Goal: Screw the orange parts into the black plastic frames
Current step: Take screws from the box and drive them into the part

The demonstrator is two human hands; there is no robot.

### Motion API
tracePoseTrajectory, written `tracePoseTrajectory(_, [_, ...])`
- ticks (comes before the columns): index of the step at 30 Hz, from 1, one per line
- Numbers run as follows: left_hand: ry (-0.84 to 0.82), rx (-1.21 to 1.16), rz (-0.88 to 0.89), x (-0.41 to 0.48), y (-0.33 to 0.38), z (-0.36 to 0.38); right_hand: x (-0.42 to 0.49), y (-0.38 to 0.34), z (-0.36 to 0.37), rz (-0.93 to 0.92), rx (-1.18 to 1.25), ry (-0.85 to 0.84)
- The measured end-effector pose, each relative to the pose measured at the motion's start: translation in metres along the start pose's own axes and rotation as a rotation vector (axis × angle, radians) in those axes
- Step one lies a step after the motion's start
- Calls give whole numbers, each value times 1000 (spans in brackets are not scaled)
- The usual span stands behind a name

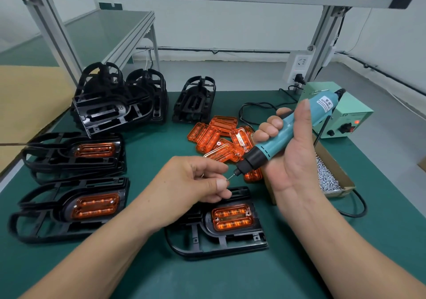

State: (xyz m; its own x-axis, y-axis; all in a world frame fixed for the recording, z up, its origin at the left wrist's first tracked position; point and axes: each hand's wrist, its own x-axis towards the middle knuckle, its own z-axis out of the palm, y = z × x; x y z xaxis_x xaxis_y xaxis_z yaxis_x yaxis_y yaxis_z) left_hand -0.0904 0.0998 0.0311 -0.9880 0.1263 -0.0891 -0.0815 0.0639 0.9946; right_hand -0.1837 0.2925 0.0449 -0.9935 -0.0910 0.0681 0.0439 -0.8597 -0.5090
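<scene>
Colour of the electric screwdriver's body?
The electric screwdriver has a teal body, black at the nose end. The head view shows it best.

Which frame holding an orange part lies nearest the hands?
The centre frame, directly below the left hand; the rear stacked frame and front stacked frame lie farther left.
</scene>
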Motion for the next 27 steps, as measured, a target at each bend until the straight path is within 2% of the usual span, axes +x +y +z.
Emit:
tracePoseTrajectory(3, [-15,-11,-11,0,4,-4,0,-2,1,-7,20,17])
tracePoseTrajectory(6, [79,55,62,2,6,-12,0,-6,2,-22,22,33])
tracePoseTrajectory(9, [198,420,143,5,4,-18,1,-11,2,-38,-8,40])
tracePoseTrajectory(14, [104,847,115,3,-3,-11,6,-25,-1,-64,-97,17])
tracePoseTrajectory(21, [14,1058,54,2,-10,-1,0,-39,-23,-64,-266,-75])
tracePoseTrajectory(27, [7,1073,27,3,-10,2,-10,-30,-24,-21,-328,-157])
